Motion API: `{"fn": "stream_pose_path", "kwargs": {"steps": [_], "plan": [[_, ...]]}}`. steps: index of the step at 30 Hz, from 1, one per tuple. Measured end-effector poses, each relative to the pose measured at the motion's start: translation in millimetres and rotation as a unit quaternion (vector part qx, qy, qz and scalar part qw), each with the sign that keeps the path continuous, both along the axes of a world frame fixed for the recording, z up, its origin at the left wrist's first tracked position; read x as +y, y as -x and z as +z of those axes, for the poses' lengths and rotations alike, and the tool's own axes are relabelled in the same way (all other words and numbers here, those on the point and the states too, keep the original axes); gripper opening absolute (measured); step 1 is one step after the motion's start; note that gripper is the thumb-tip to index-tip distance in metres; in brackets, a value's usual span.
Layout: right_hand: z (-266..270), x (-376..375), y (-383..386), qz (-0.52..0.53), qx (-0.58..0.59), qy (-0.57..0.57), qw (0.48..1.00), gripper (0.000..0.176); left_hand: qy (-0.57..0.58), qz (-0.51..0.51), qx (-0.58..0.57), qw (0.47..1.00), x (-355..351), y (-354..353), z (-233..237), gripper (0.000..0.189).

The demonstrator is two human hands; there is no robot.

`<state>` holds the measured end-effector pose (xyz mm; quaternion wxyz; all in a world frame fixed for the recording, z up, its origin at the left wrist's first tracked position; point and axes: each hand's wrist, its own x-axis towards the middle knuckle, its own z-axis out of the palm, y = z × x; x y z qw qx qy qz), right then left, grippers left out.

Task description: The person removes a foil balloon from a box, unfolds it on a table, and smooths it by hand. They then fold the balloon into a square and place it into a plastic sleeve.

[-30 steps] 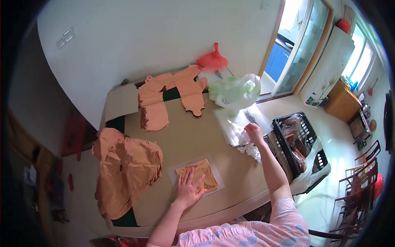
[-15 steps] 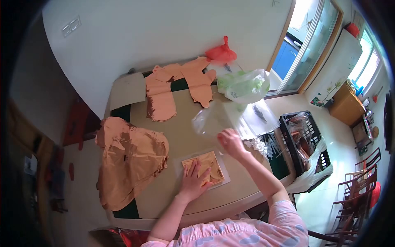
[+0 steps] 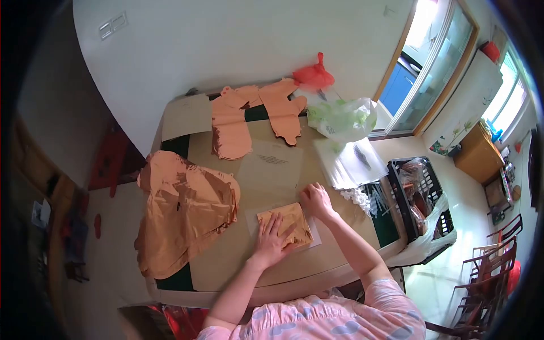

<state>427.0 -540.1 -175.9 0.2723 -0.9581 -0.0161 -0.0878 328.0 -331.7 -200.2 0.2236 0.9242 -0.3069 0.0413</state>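
Observation:
My left hand point(image 3: 272, 241) lies flat with fingers spread on a folded copper-gold foil balloon point(image 3: 293, 218). Under the foil, a white sheet point(image 3: 317, 234) shows along the right edge. My right hand point(image 3: 317, 199) is closed at the lower right corner of a clear plastic bag point(image 3: 271, 164) with small dark print. The bag lies on the tabletop just beyond the folded foil. To the left spreads a large, creased foil balloon point(image 3: 184, 212), flat and uninflated. More flat foil balloons point(image 3: 231, 133) lie at the back of the table.
White sheets in plastic point(image 3: 348, 161), white curled bits point(image 3: 357, 198) and clear sticks point(image 3: 377, 198) lie at the right. A black crate point(image 3: 419, 187) stands beyond them. A green-white bag point(image 3: 343, 119), red bag point(image 3: 314, 76) and cardboard point(image 3: 187, 117) are at the back.
The clear bag, raised and blurred before, now lies flat on the table. My right hand has lowered toward the folded foil; my left hand stays on it. The view has shifted slightly.

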Motion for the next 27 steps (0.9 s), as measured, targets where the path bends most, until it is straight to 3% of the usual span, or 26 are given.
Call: {"fn": "stream_pose_path", "kwargs": {"steps": [2,5,8,11,17,20,24,27], "plan": [[4.7,-0.9,5.3,-0.009,0.04,-0.061,0.997,0.027,-0.001,-0.003,-0.003,1.0,0.6,0.8,-0.3,0.06],[17.7,1.5,20.7,-0.058,0.089,-0.257,0.96,0.036,0.003,-0.007,-0.008,1.0,1.2,1.0,-1.2,0.06],[16.9,-8.3,35.1,-0.068,0.209,-0.246,0.944,0.039,-0.01,-0.006,-0.002,1.0,1.4,1.0,-1.0,0.06],[-7.4,-13.9,46.5,-0.005,0.223,-0.194,0.955,0.053,-0.01,0.0,-0.022,1.0,1.2,0.0,-5.8,0.061],[2.1,-2.0,67.5,-0.012,0.155,-0.27,0.95,0.032,-0.004,-0.002,-0.014,1.0,1.1,0.6,1.8,0.06],[11.1,-6.4,70.7,-0.019,0.162,-0.313,0.936,0.027,0.26,-0.001,0.076,0.963,-0.5,-15.8,6.7,0.056],[4.9,-28.3,89.5,-0.052,0.172,-0.457,0.871,0.022,0.142,0.054,-0.001,0.988,3.5,-75.3,17.8,0.046],[-0.4,-57.6,108.4,-0.083,0.148,-0.452,0.876,0.019,0.019,0.103,-0.054,0.993,10.4,-110.2,-13.6,0.043]]}}
